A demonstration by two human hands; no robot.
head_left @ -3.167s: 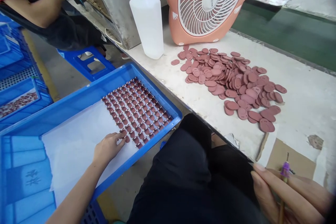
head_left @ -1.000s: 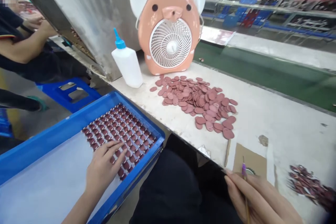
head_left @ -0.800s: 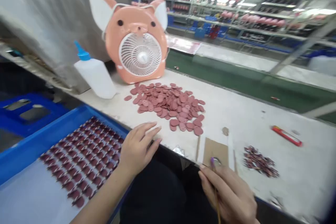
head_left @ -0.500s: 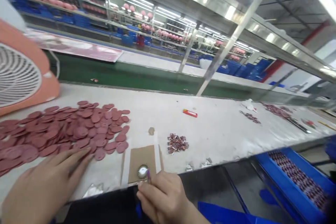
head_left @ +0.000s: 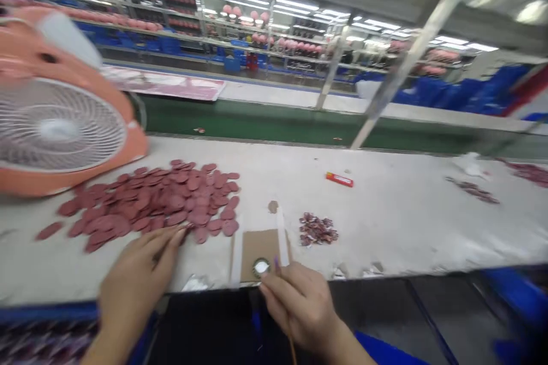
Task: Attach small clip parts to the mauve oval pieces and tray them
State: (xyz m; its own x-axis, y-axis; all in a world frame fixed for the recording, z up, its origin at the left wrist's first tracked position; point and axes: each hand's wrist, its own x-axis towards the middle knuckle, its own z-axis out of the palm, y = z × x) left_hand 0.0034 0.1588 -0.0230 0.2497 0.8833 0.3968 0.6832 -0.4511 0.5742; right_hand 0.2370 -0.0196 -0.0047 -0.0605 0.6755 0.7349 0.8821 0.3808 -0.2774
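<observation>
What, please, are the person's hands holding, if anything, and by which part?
The right hand grips a purple-tipped stick by its shaft; for the left hand, it cannot be told.

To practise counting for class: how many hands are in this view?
2: the left hand at the edge of the pile of oval pieces, the right hand over the brown card. Others may be hidden.

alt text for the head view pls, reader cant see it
A person's left hand rests beside a pile of flat reddish-brown ovals on a white workbench, while the right hand holds a thin purple-tipped stick by a round piece on a cardboard pad. A pink pig-shaped fan stands at left.
</observation>
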